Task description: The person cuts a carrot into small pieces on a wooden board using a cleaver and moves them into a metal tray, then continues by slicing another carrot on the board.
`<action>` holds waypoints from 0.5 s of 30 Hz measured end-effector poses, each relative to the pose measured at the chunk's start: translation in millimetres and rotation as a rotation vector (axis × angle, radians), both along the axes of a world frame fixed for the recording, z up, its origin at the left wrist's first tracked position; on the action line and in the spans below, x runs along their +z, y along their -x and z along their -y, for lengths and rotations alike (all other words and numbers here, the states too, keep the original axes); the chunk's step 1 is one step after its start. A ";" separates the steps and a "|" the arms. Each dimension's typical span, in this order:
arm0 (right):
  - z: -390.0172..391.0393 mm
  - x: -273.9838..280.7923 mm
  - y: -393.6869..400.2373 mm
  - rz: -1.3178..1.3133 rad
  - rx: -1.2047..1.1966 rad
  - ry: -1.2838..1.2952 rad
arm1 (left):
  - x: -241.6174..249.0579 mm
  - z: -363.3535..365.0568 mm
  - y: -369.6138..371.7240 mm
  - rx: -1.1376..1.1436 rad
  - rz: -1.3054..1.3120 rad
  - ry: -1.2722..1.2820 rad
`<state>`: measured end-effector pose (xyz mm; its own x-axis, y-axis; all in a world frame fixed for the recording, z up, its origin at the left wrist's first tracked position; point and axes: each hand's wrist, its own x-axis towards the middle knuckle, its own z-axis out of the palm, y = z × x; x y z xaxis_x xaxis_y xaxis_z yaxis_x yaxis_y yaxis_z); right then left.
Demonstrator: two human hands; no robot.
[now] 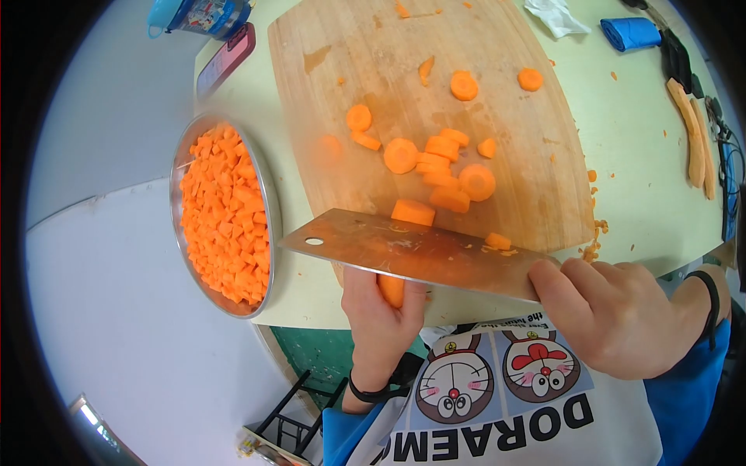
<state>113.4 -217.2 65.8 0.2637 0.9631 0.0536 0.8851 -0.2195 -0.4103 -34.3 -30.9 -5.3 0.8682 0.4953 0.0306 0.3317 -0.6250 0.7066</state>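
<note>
My right hand [610, 311] is closed around the handle end of a wide cleaver [404, 247], whose blade stretches left across the near edge of the wooden cutting board [513, 101]. Bits of carrot cling to the blade. Below the blade, my left hand [381, 311] grips a carrot [392, 290], part of which the cleaver hides. A thick carrot piece [413, 212] shows just beyond the blade. Several cut carrot rounds [444, 171] lie in a cluster on the board, with a few others scattered farther off.
Left of the board stands a metal bowl [273, 233] heaped with diced carrot [221, 217]. A phone [226, 60] and a blue container [206, 15] are at the upper left. On the right lie a blue roll [630, 33], white tissue [556, 15], carrot scraps and long brownish sticks [689, 136].
</note>
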 end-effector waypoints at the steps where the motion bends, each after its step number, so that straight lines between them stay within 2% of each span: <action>1: 0.2 3.9 -0.3 -0.038 0.002 0.055 | 0.5 0.1 -0.2 -0.002 0.001 0.000; 10: -1.4 3.9 -0.4 0.005 0.009 0.106 | 11.8 0.5 -4.6 -0.056 -0.164 -0.034; 15: -3.3 2.8 0.0 0.018 0.031 0.132 | 16.1 -4.2 -4.8 -0.126 -0.290 -0.254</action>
